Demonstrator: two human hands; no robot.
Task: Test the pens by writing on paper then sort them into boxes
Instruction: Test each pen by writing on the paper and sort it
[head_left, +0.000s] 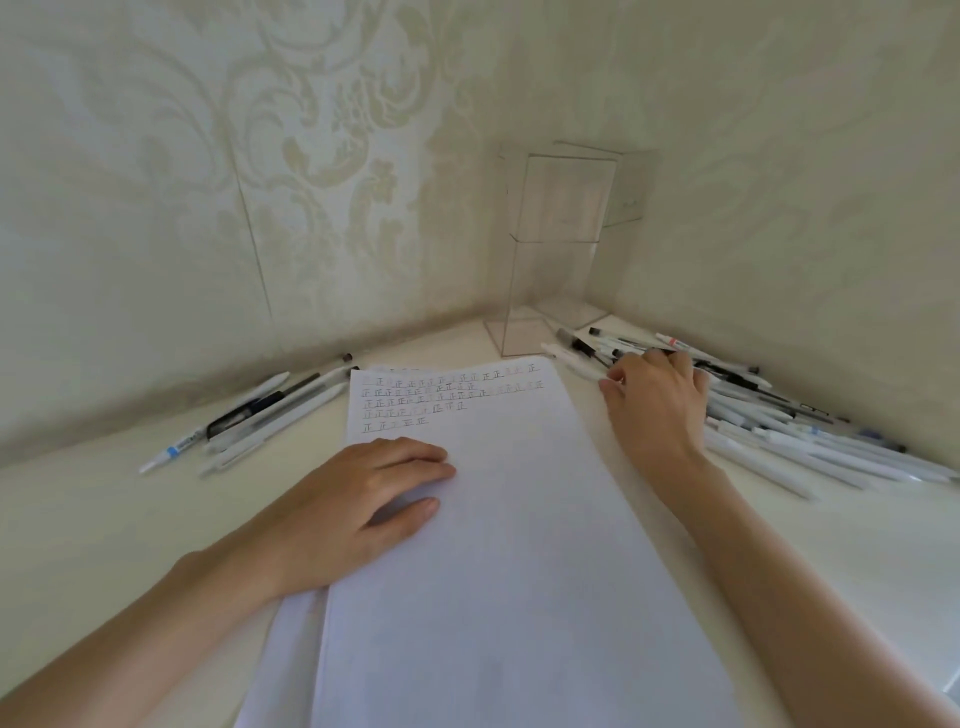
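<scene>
A white sheet of paper (509, 519) lies in front of me, with several rows of small written marks (436, 395) near its top edge. My left hand (358, 499) rests flat on the paper's left side, fingers straight. My right hand (657, 405) reaches over a large pile of white pens (810, 441) on the right, its fingertips touching pens at the pile's near end; whether it grips one is hidden by the hand. A smaller group of pens (260, 410) lies on the left. Tall clear boxes (550, 260) stand in the corner.
Patterned wallpaper walls meet in a corner right behind the boxes. The cream tabletop (104, 530) extends to the left of the paper. More sheets lie under the top one, showing at its lower left edge (285, 649).
</scene>
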